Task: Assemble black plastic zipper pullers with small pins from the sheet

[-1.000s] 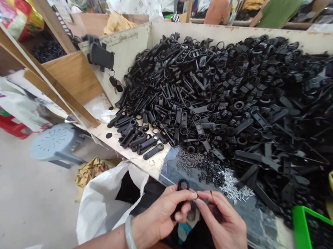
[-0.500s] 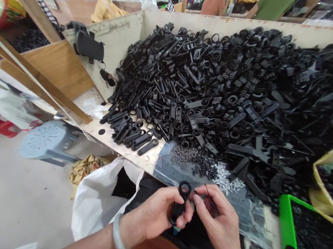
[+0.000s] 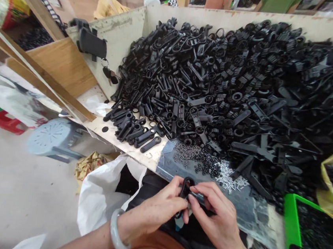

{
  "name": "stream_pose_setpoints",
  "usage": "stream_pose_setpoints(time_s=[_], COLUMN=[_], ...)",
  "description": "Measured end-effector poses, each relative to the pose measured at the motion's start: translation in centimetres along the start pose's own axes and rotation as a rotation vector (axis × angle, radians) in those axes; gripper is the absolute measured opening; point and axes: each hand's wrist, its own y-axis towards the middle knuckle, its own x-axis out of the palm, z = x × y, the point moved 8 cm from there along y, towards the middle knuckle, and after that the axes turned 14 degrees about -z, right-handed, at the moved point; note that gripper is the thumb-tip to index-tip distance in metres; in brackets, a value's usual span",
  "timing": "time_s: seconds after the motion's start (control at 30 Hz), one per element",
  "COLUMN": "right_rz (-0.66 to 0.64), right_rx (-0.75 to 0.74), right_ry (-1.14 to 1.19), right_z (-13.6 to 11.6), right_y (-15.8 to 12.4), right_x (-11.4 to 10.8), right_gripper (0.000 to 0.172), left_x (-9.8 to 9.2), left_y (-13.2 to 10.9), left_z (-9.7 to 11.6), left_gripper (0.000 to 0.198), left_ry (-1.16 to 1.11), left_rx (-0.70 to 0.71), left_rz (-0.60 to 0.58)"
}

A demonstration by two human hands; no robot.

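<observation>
My left hand point(image 3: 162, 203) is closed round a black plastic arm with a ring end point(image 3: 187, 183), its ring pointing up and away from me. Close against it, my right hand point(image 3: 215, 213) has thumb and fingertips pinched together at the side of that arm. Whatever sits between those fingertips is too small and covered to make out. Just beyond my hands, on a dark sheet point(image 3: 166, 166), lie small grey pieces point(image 3: 185, 152), small black pieces point(image 3: 208, 166) and silvery pins point(image 3: 230, 177). Several similar black arms point(image 3: 151, 144) lie in rows at the table edge to the left.
A large heap of black plastic parts point(image 3: 195, 76) fills the boarded bench. At right are a green tray point(image 3: 289, 216) and a yellow bag point(image 3: 328, 169). A white sack point(image 3: 96, 200) and a blue stool point(image 3: 49, 136) stand left. Keys point(image 3: 109, 75) hang from the side board.
My right fingertips have moved left onto the black arm, which has turned slightly in my left hand. The left thumb now lies lower across it. The whole view has shifted a little.
</observation>
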Motion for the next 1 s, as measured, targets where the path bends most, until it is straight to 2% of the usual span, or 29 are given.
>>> stream_pose_setpoints(time_s=[0.13, 0.27, 0.47, 0.67, 0.83, 1.0], right_rz=[-0.013, 0.001, 0.024, 0.006, -0.004, -0.043], right_rx=[0.022, 0.065, 0.108, 0.054, 0.048, 0.050], right_ry=[0.018, 0.055, 0.122, 0.114, 0.082, 0.071], right_z=[0.1, 0.4, 0.4, 0.3, 0.0, -0.6], right_y=[0.0, 0.0, 0.1, -0.5, -1.0, -0.7], right_x=[0.2, 0.3, 0.4, 1.1, 0.9, 0.5], right_gripper=[0.010, 0.010, 0.006, 0.013, 0.018, 0.022], left_x=[0.4, 0.4, 0.0, -0.3, -0.8, -1.7], left_y=[-0.2, -0.2, 0.1, 0.2, 0.5, 0.8], left_z=[1.6, 2.0, 1.7, 1.3, 0.8, 0.4], left_gripper=[0.028, 0.029, 0.027, 0.029, 0.010, 0.017], left_ry=[0.040, 0.117, 0.213, 0.197, 0.211, 0.363], left_rx=[0.009, -0.006, 0.018, 0.030, 0.067, 0.087], left_rz=[0.011, 0.020, 0.020, 0.031, 0.023, 0.026])
